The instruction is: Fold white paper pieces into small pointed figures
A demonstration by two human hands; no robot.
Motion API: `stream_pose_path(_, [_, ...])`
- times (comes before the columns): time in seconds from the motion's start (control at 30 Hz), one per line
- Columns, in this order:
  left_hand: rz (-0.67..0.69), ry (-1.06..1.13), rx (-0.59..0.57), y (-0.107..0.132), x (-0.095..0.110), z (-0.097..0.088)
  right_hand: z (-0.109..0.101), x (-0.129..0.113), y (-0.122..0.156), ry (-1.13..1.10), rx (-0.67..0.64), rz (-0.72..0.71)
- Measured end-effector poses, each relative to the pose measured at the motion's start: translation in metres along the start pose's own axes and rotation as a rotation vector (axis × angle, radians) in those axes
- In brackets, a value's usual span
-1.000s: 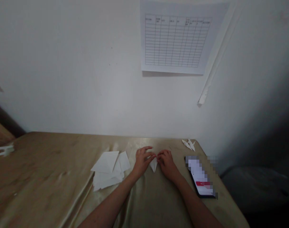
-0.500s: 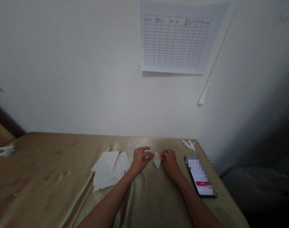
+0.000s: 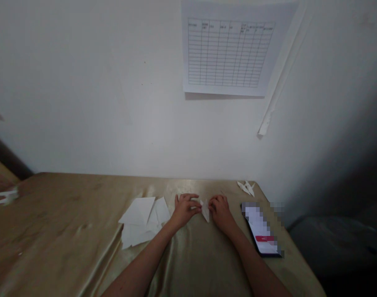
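Printed grid sheet (image 3: 227,53) on the pale wall (image 3: 114,115), lit phone (image 3: 261,231) on the cloth-covered table (image 3: 67,214).

On the bench (image 3: 67,218), a folded paper (image 3: 206,212) sits between the left hand (image 3: 186,208) and the right hand (image 3: 220,208). Left of the hands lies a pile of overlapping sheets (image 3: 139,220). To their right, near the bench's side edge, lies a phone (image 3: 265,247); behind it, by the far right corner, two folded pieces (image 3: 246,188) lie together. Behind the bench, a chart (image 3: 225,53) hangs on the wall (image 3: 98,123).
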State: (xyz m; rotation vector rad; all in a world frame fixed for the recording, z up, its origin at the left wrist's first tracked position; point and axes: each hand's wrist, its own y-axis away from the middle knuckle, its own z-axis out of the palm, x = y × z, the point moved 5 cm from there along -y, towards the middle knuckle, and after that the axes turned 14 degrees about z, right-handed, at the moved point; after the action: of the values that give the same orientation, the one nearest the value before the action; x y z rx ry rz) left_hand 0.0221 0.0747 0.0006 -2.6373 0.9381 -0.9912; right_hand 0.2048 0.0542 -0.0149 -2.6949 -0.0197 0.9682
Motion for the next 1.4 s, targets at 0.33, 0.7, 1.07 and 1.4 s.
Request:
stream_pose_path(0.33, [-0.058, -0.013, 0.028, -0.001, 0.003, -0.001, -0.004, -0.011, 0.006, -0.042, -0.041, -0.037])
stream_pose_path(0.7, [-0.083, -0.047, 0.076, -0.002, 0.003, -0.001, -0.003, -0.011, 0.006, -0.024, -0.044, -0.037])
stream_pose_path(1.07, [-0.039, -0.091, 0.038, -0.001, 0.007, 0.000, -0.006, -0.018, 0.008, 0.012, -0.040, -0.037])
stream_pose_path(1.4, [-0.042, -0.070, -0.011, -0.002, 0.002, 0.000, 0.001, -0.014, 0.007, 0.054, -0.032, -0.020])
